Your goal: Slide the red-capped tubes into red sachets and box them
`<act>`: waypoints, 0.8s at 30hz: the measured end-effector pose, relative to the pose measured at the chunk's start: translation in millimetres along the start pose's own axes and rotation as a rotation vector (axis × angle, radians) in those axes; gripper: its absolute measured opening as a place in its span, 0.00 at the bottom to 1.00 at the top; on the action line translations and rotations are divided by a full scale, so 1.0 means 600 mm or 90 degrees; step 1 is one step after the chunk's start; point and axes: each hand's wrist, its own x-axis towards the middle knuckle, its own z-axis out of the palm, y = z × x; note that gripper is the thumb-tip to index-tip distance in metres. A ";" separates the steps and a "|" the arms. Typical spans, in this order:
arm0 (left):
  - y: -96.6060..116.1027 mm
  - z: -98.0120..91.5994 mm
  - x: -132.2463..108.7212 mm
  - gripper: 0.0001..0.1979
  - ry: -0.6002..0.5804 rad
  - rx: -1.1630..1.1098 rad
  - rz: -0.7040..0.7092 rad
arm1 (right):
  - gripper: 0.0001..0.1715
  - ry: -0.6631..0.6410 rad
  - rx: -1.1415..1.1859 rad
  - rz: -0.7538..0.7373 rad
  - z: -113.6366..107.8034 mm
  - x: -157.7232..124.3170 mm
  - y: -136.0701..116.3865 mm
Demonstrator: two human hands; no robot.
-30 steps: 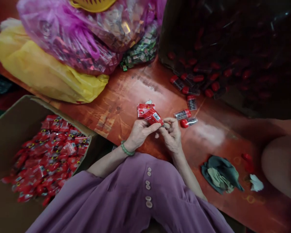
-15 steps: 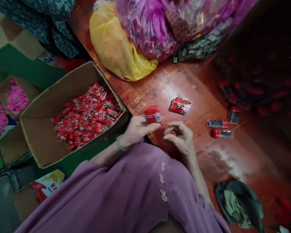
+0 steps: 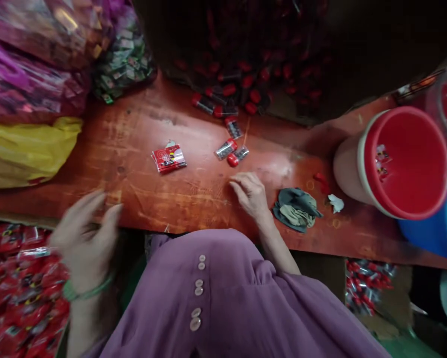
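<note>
My left hand (image 3: 85, 238), blurred, is open over the table's front edge, thumb apart from the fingers. Beside and below it lie many red wrapped packs (image 3: 25, 293) in a carton. My right hand (image 3: 250, 196) hovers low over the red-brown tabletop (image 3: 145, 204), fingers loosely bent, a small gap at the thumb, nothing visible in them. In front of it are a few small clear tubes with red caps and dark contents (image 3: 234, 128). A small stack of red printed cards (image 3: 170, 158) lies between the two hands, farther back.
Yellow (image 3: 33, 151) and purple bags (image 3: 33, 84) stand at left. A dark heap of red-capped tubes (image 3: 246, 87) fills the back. At right are a crumpled dark cloth (image 3: 296, 209), a red-rimmed bucket (image 3: 365, 154), a blue container (image 3: 428, 233) and a lower carton of red-and-clear pieces (image 3: 369, 283).
The view has swung right. The red bundle has left my left hand, which is now open near the carton. My right hand has drawn apart from the left, toward the cloth and tubes.
</note>
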 end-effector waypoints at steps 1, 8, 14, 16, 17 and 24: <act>0.024 0.041 0.029 0.20 0.008 0.006 0.058 | 0.13 0.008 -0.064 -0.008 -0.004 0.006 0.012; 0.084 0.199 0.147 0.20 -0.222 0.089 0.189 | 0.23 -0.130 -0.281 -0.041 0.005 0.075 0.064; 0.056 0.213 0.147 0.18 -0.255 0.058 0.205 | 0.19 -0.124 -0.322 -0.094 0.021 0.081 0.076; 0.052 0.215 0.146 0.17 -0.233 0.034 0.206 | 0.19 -0.108 -0.319 -0.112 0.026 0.080 0.077; 0.051 0.215 0.146 0.16 -0.218 0.027 0.204 | 0.20 -0.103 -0.313 -0.113 0.029 0.080 0.078; 0.030 0.219 0.139 0.09 -0.090 0.018 0.188 | 0.20 -0.024 -0.129 -0.065 0.062 0.076 0.077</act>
